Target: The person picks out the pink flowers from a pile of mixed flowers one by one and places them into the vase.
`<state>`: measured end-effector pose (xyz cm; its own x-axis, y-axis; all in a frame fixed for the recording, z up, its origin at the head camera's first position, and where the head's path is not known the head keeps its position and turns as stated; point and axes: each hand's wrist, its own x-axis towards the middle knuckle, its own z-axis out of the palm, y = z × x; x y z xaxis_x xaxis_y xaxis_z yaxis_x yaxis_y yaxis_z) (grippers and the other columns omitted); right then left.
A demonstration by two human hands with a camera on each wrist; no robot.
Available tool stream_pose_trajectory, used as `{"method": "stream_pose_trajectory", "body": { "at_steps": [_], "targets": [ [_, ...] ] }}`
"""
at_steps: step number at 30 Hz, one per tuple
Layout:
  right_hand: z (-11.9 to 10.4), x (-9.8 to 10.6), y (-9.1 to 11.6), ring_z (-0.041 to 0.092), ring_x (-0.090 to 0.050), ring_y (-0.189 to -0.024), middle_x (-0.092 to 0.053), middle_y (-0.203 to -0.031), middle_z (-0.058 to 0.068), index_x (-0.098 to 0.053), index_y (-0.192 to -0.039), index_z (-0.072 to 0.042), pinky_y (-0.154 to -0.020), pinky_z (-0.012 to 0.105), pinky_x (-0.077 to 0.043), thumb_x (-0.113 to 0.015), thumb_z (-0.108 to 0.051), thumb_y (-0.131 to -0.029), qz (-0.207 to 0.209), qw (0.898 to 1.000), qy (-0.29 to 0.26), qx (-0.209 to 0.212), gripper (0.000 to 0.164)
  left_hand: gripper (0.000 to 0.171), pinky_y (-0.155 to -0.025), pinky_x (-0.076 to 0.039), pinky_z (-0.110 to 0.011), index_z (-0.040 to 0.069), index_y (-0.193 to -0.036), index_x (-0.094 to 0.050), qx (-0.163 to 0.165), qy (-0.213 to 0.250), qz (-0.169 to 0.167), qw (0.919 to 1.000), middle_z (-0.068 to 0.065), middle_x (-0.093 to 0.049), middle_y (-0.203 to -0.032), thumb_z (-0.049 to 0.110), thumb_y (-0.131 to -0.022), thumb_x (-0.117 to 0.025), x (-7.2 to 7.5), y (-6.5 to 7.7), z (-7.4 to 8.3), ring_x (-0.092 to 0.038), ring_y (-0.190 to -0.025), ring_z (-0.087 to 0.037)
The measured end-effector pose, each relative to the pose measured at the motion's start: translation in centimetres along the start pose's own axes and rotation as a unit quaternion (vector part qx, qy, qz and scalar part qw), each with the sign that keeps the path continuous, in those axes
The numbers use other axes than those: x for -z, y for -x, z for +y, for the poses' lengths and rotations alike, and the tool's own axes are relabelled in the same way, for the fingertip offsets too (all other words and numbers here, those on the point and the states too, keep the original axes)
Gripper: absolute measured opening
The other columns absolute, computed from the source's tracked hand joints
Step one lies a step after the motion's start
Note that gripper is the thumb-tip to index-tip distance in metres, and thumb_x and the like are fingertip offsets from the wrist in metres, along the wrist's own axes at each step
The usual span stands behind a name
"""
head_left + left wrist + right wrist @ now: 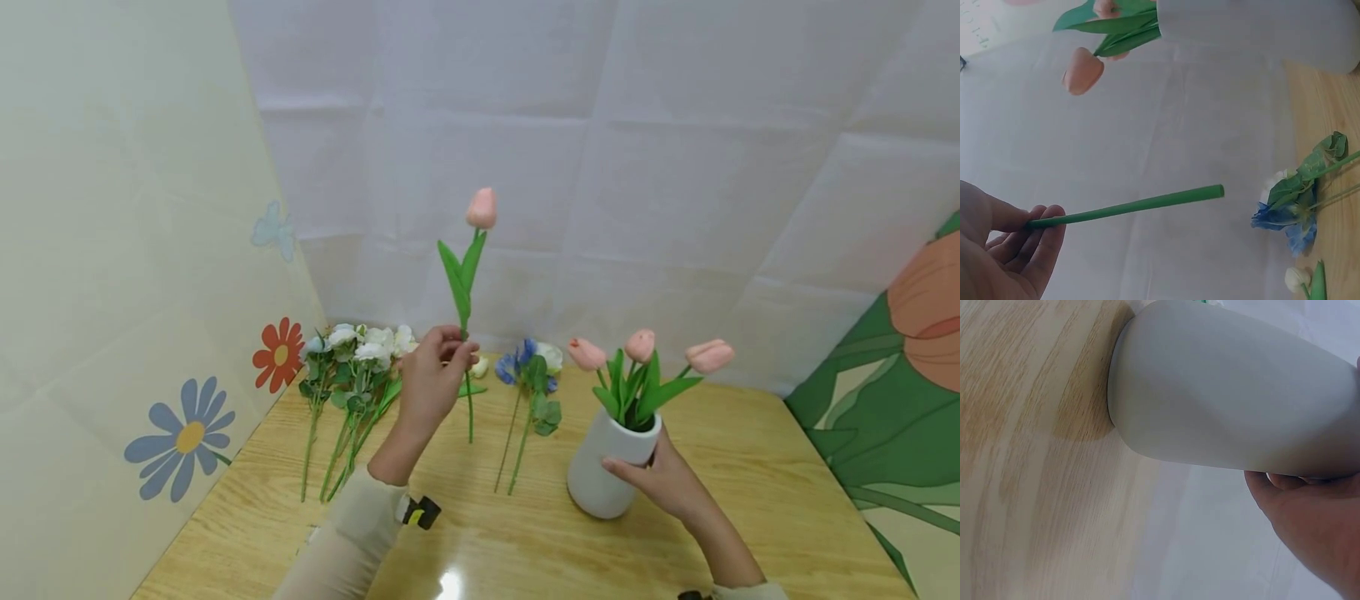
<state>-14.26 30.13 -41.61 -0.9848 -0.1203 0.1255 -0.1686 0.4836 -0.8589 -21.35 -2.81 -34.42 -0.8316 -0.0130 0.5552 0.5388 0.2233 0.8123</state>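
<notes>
Left hand point(433, 379) pinches green-stemmed pink tulip point(464, 304) below leaves point(452, 271), leaving lower stem point(1141, 203) free; right hand point(666, 479) grips white tapered smooth vase point(600, 475) near rim point(626, 433), likely steadying it.

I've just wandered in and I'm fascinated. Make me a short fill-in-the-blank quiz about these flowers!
1. The left hand holds a pink tulip by its ____.
2. The right hand grips the vase.  In the head view, ____ pink tulip heads show above it.
3. In that view, the blue flower lies on the table to the ____ of the vase.

Missing words: stem; three; left.
</notes>
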Motion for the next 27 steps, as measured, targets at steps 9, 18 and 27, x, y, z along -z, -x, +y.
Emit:
{"method": "stream_pose_trajectory", "body": {
  "at_steps": [9,18,27],
  "targets": [
    [-0.1,0.0,0.0,0.028,-0.051,-0.118,-0.043,-0.14,0.022,-0.006,-0.158,-0.013,-0.089,0.043,-0.05,-0.076,-0.012,-0.092,0.0,1.0,-0.002,0.004,0.096,0.02,-0.08,-0.06,-0.032,-0.002,-0.114,-0.062,0.018,0.045,-0.009,0.9988,-0.014,-0.077,-0.099,0.009,-0.098,-0.067,-0.6,-0.1,1.1,-0.076,-0.084,-0.024],
    [0.0,0.0,0.1,0.037,-0.051,-0.121,-0.042,-0.141,0.024,-0.004,-0.158,-0.012,-0.089,0.049,-0.051,-0.075,-0.013,-0.092,-0.004,1.0,0.0,0.001,0.097,0.018,-0.072,-0.061,-0.03,0.0,-0.111,-0.063,-0.025,0.051,-0.004,0.9984,-0.014,-0.077,-0.095,0.011,-0.098,-0.068,-1.5,-0.2,1.9,-0.076,-0.082,-0.023],
    [-0.1,0.0,0.1,0.032,-0.052,-0.119,-0.045,-0.139,0.024,-0.007,-0.157,-0.01,-0.09,0.045,-0.05,-0.076,-0.012,-0.092,0.003,1.0,0.004,0.006,0.095,0.018,-0.07,-0.061,-0.029,-0.006,-0.107,-0.063,-0.061,0.082,0.004,0.9947,-0.017,-0.076,-0.093,0.007,-0.097,-0.068,-2.7,-0.3,3.3,-0.076,-0.08,-0.027]
  ]
}}
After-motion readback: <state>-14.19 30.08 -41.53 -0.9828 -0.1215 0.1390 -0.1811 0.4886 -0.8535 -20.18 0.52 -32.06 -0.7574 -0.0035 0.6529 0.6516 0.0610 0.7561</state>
